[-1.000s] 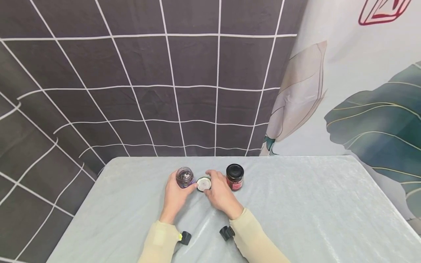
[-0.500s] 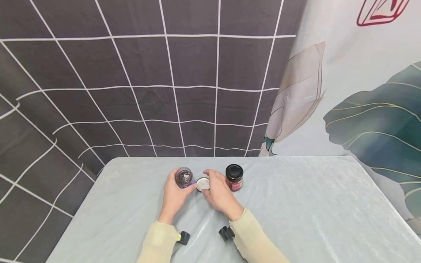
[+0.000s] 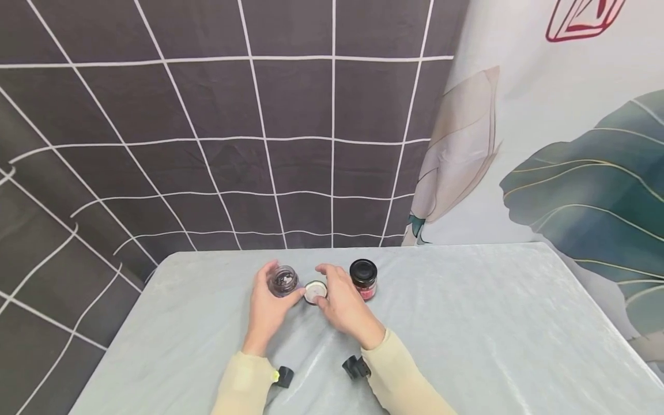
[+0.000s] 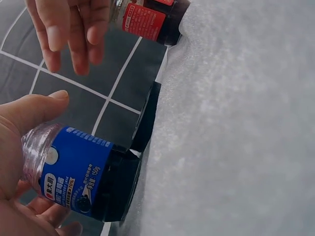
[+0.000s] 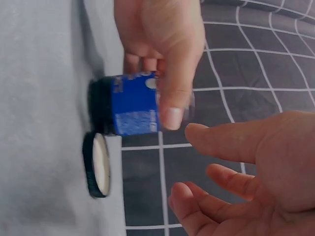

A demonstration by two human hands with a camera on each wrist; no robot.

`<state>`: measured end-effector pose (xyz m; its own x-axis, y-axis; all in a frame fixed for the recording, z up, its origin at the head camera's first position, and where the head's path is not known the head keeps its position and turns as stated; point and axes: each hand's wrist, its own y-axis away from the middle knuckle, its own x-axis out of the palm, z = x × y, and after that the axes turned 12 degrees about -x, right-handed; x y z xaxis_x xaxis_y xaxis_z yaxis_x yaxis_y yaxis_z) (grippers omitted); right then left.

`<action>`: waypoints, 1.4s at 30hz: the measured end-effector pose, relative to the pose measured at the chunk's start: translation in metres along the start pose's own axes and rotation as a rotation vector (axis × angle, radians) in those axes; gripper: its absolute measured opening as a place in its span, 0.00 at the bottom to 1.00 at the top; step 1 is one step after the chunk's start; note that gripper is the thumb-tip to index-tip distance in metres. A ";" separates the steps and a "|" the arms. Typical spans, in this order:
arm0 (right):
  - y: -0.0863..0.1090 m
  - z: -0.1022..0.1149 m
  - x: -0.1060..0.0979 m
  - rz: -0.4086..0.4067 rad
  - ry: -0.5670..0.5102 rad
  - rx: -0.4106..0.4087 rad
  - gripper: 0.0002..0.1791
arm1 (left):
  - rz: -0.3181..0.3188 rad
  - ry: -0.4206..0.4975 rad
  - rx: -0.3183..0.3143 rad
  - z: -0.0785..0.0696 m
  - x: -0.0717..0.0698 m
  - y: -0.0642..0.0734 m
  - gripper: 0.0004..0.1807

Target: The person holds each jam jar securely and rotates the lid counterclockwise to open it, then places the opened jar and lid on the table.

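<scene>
A small glass jam jar [image 4: 81,169] with a blue label stands uncapped on the table. My left hand [image 3: 267,308] holds it round the upper glass, thumb on the near side and fingers on the far side. Beside the jar's base the round lid [image 3: 315,293] lies with its white inside up and a dark rim. Over the right side of the lid, my right hand [image 3: 344,302] hovers with its fingers loosely bent. The right wrist view shows a gap between those fingers [image 5: 184,201] and the lid [image 5: 101,164], and nothing is in the hand.
A second jar [image 3: 363,279], with a black lid and red label, stands just right of my right hand. Pale cloth covers the table [image 3: 467,323]. A dark gridded backdrop [image 3: 290,173] rises behind the table's far edge, with a leaf-patterned curtain [image 3: 467,155] at right.
The head view has shifted slightly, so everything on the table appears a little further left. Hands, both jars and the lid keep nearly the same places relative to one another.
</scene>
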<state>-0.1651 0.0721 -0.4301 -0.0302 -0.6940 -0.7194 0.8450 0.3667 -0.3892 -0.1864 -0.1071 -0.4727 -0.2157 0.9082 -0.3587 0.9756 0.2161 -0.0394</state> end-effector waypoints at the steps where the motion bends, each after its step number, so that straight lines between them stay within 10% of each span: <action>1: 0.000 0.001 -0.002 -0.005 -0.005 -0.003 0.29 | -0.002 0.003 0.001 0.000 -0.001 0.000 0.49; 18: -0.001 0.010 -0.031 -0.042 -0.091 0.018 0.28 | 0.003 0.009 -0.014 -0.006 -0.014 -0.001 0.49; 42: 0.006 -0.008 -0.055 -0.149 -0.036 0.051 0.25 | -0.141 0.024 0.162 -0.035 -0.015 0.014 0.44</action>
<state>-0.1623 0.1176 -0.3972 -0.1392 -0.7603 -0.6344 0.8588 0.2263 -0.4596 -0.1709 -0.1052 -0.4352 -0.3500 0.8816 -0.3168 0.9291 0.2834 -0.2378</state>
